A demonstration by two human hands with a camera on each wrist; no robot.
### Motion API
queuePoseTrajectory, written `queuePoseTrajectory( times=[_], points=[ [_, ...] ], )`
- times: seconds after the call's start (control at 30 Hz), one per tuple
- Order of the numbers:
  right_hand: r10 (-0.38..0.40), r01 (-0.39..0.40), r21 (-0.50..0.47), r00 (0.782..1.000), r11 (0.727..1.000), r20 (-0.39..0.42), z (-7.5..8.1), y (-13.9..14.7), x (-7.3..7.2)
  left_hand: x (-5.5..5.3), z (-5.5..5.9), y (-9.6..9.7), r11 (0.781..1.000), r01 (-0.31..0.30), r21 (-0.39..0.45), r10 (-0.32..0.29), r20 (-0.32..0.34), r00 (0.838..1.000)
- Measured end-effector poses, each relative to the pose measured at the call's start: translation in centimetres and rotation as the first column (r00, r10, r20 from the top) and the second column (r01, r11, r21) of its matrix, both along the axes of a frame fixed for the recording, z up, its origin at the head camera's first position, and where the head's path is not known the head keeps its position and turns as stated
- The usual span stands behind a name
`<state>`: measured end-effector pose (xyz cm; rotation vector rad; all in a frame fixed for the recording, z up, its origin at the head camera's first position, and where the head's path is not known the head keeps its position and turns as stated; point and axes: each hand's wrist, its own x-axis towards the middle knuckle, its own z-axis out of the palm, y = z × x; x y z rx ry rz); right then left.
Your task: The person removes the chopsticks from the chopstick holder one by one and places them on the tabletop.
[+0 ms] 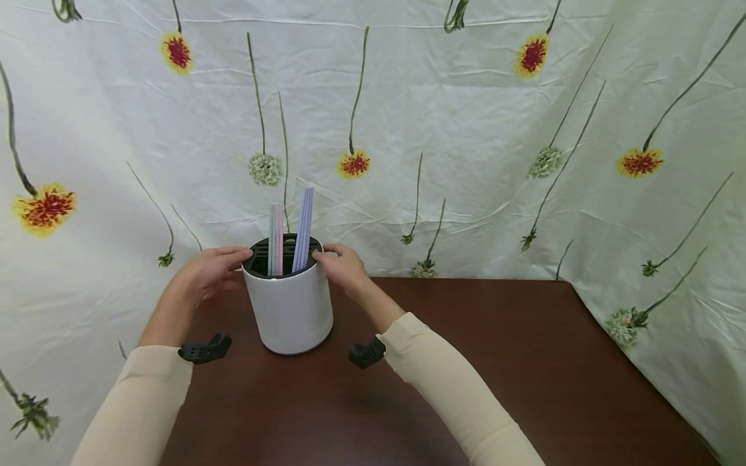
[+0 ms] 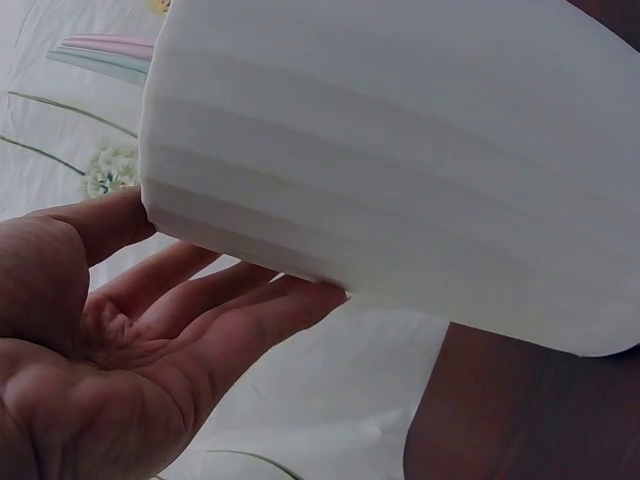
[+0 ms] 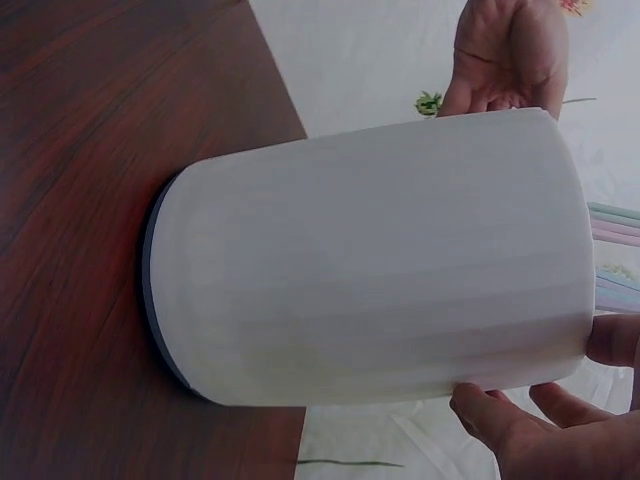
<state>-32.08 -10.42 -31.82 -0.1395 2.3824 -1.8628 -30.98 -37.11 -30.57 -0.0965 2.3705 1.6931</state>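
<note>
A white round utensil holder point(image 1: 290, 317) with a black slotted top point(image 1: 259, 264) stands on the table, left of the middle in the head view. Pale green and pink sticks point(image 1: 276, 239) rise from it, beside a bundle of lilac sticks point(image 1: 303, 230); whether they are straws or chopsticks I cannot tell. My left hand point(image 1: 215, 270) grips its left rim, thumb on top and fingers against the wall. Opposite, my right hand point(image 1: 348, 266) grips the right rim the same way. In the right wrist view, the dark base point(image 3: 160, 300) meets the tabletop.
The dark red-brown table point(image 1: 478, 349) stretches out to the right of the holder. A white cloth with printed flowers point(image 1: 466, 142) hangs behind the table and along its sides. Each wrist carries a black strap mount point(image 1: 205, 350).
</note>
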Motion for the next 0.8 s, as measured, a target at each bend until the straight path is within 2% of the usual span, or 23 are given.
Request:
queuePoseTrajectory(
  times=[0.17,0.3,0.47,0.8],
  points=[
    [0.025,-0.024,0.028,1.000,0.999,-0.018,0.0,0.9,0.2,0.2,-0.1,0.4,1.000,0.015,0.008,-0.015,0.005,1.000],
    [0.078,-0.078,-0.024,0.997,0.997,0.010,0.1,2.2,0.4,0.7,-0.1,1.3,0.999,0.037,0.001,-0.037,-0.020,0.999],
    [0.111,-0.105,-0.084,0.991,0.991,0.077,0.1,4.6,-0.3,-0.3,-0.5,3.3,0.996,0.090,-0.022,-0.091,-0.058,0.994],
    [0.061,-0.050,-0.085,0.990,0.995,0.124,0.4,10.6,-0.7,-2.7,-0.8,8.7,0.989,0.141,0.034,-0.139,-0.068,0.988]
  ],
)
